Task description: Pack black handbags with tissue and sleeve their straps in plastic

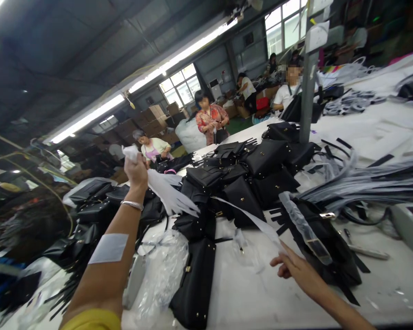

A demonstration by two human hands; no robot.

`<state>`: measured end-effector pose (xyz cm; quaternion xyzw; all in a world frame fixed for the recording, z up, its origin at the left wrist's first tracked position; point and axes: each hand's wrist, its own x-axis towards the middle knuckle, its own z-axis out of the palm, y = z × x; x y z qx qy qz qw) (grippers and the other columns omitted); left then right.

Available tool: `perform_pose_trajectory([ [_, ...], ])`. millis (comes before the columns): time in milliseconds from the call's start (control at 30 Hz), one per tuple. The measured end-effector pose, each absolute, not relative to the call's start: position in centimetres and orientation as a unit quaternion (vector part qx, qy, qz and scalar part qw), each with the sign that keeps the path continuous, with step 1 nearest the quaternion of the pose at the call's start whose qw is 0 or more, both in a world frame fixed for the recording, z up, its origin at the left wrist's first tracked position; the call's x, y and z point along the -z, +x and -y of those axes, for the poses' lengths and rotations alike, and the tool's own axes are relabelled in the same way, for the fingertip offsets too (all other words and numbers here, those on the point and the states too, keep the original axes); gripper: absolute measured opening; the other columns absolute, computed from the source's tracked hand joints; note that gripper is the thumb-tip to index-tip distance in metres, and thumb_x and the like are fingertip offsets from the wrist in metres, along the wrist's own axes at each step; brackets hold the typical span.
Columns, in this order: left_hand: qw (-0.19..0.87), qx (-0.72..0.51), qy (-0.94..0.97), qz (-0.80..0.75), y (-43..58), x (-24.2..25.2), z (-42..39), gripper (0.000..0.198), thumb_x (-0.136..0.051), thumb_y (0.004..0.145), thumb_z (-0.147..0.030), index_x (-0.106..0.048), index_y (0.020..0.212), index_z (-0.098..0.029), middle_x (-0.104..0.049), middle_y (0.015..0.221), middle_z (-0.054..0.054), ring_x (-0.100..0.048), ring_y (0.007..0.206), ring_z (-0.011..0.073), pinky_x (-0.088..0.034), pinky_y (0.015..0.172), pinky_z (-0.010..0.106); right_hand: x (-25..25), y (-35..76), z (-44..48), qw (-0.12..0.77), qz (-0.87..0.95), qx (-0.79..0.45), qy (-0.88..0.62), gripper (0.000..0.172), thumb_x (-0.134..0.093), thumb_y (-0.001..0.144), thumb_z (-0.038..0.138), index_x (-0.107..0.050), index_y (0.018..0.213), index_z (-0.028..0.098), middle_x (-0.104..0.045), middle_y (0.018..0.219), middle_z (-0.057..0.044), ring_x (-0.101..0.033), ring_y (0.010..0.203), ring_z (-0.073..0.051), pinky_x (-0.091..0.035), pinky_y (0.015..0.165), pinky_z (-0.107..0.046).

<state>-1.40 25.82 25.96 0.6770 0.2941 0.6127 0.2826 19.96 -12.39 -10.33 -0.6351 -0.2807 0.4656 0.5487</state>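
Raised at the left, my left hand [136,170] is closed around a bundle of thin white strips [170,192]. Their tops stick out above the fist and their loose ends fan to the right over black handbags [223,176]. My right hand [291,266], low over the table, pinches the end of a single white strip [251,217], which slants up and left across the bags. Beside that hand lies a black bag [330,247] with a clear plastic-wrapped strap [304,229] on it. A black handbag with a gold clasp [196,284] lies between my arms.
Crumpled clear plastic [165,275] covers the table by my left forearm. A metal post [307,87] rises from the far table side. Bundled wrapped straps [358,183] and a grey device [411,224] are at the right. Several co-workers, including a person in a patterned shirt [211,120], work beyond.
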Motion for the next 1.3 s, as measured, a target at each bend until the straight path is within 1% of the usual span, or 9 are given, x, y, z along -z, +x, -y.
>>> perform_pose_trajectory([
  [133, 0.363, -0.504, 0.735, -0.271, -0.1, -21.5, -21.1, 0.030, -0.070, 0.086, -0.042, -0.054, 0.080, -0.017, -0.046, 0.059, -0.008, -0.037, 0.046, 0.0057, -0.030, 0.044, 0.020, 2.4, 21.9, 9.9, 0.477, 0.453, -0.324, -0.679, 0.073, -0.038, 0.092, 0.051, -0.023, 0.156, 0.018, -0.073, 0.085, -0.002, -0.064, 0.064, -0.021, -0.050, 0.072, -0.039],
  [200, 0.406, -0.445, 0.757, -0.253, 0.9, -19.0, -17.9, 0.035, -0.071, 0.083, -0.048, -0.057, 0.076, -0.017, -0.050, 0.059, -0.005, -0.040, 0.047, 0.0069, -0.031, 0.046, 0.021, -2.0, 22.4, 8.3, 0.468, 0.504, -0.285, -0.667, 0.063, -0.041, 0.091, 0.044, -0.037, 0.151, 0.023, -0.071, 0.081, 0.000, -0.061, 0.061, -0.019, -0.048, 0.069, -0.035],
  [267, 0.444, -0.399, 0.766, -0.237, 1.9, -16.6, -14.7, 0.041, -0.068, 0.084, -0.054, -0.060, 0.072, -0.016, -0.053, 0.060, -0.002, -0.042, 0.048, 0.0080, -0.032, 0.047, 0.023, -5.4, 22.3, 6.6, 0.478, 0.539, -0.289, -0.631, 0.042, -0.046, 0.089, 0.042, -0.068, 0.118, 0.022, -0.069, 0.073, -0.001, -0.059, 0.059, -0.018, -0.046, 0.064, -0.032],
  [333, 0.476, -0.373, 0.762, -0.230, 2.8, -14.7, -11.8, 0.044, -0.063, 0.087, -0.056, -0.067, 0.075, -0.014, -0.053, 0.060, -0.001, -0.044, 0.052, 0.0097, -0.035, 0.051, 0.023, -7.6, 21.6, 4.9, 0.486, 0.555, -0.302, -0.603, 0.035, -0.047, 0.089, 0.043, -0.073, 0.084, 0.020, -0.065, 0.065, -0.002, -0.059, 0.059, -0.017, -0.044, 0.059, -0.029],
  [400, 0.502, -0.361, 0.750, -0.235, 3.5, -13.1, -9.6, 0.049, -0.055, 0.091, -0.058, -0.071, 0.083, -0.012, -0.048, 0.056, -0.002, -0.043, 0.052, 0.0103, -0.036, 0.052, 0.024, -8.6, 20.6, 3.2, 0.488, 0.560, -0.305, -0.596, 0.038, -0.048, 0.089, 0.046, -0.070, 0.074, 0.018, -0.063, 0.060, -0.002, -0.058, 0.057, -0.017, -0.043, 0.056, -0.027],
  [600, 0.512, -0.403, 0.701, -0.289, 4.5, -10.2, -7.8, 0.052, -0.040, 0.098, -0.053, -0.069, 0.093, -0.010, -0.042, 0.056, -0.004, -0.040, 0.051, 0.0108, -0.038, 0.053, 0.024, -8.6, 18.2, 0.0, 0.486, 0.555, -0.254, -0.625, 0.035, -0.049, 0.086, 0.044, -0.070, 0.073, 0.018, -0.060, 0.058, -0.001, -0.053, 0.054, -0.017, -0.039, 0.053, -0.027],
  [833, 0.438, -0.435, 0.713, -0.334, 4.6, -8.6, -8.1, 0.011, -0.060, 0.087, -0.026, -0.066, 0.091, -0.018, -0.066, 0.085, 0.004, -0.059, 0.079, 0.0197, -0.044, 0.074, 0.029, -9.0, 17.4, -1.6, 0.519, 0.552, -0.144, -0.636, 0.022, -0.057, 0.085, 0.035, -0.071, 0.074, 0.021, -0.069, 0.079, -0.005, -0.063, 0.080, -0.025, -0.043, 0.077, -0.036],
  [1067, 0.448, -0.452, 0.700, -0.324, 5.4, -8.2, -8.1, 0.023, -0.052, 0.093, -0.036, -0.065, 0.105, -0.020, -0.069, 0.104, 0.008, -0.062, 0.097, 0.0249, -0.045, 0.089, 0.033, -6.5, 16.6, -1.4, 0.603, 0.491, -0.194, -0.598, 0.046, -0.056, 0.093, 0.051, -0.063, 0.123, 0.018, -0.074, 0.095, -0.007, -0.071, 0.081, -0.023, -0.056, 0.075, -0.033],
  [1300, 0.501, -0.445, 0.674, -0.313, 6.8, -7.2, -7.7, 0.029, -0.057, 0.092, -0.045, -0.067, 0.100, -0.018, -0.069, 0.095, 0.008, -0.063, 0.088, 0.0244, -0.047, 0.082, 0.033, -6.3, 16.8, -1.0, 0.641, 0.434, -0.155, -0.613, 0.034, -0.060, 0.091, 0.048, -0.072, 0.100, 0.018, -0.074, 0.101, -0.009, -0.068, 0.091, -0.025, -0.053, 0.082, -0.034],
])
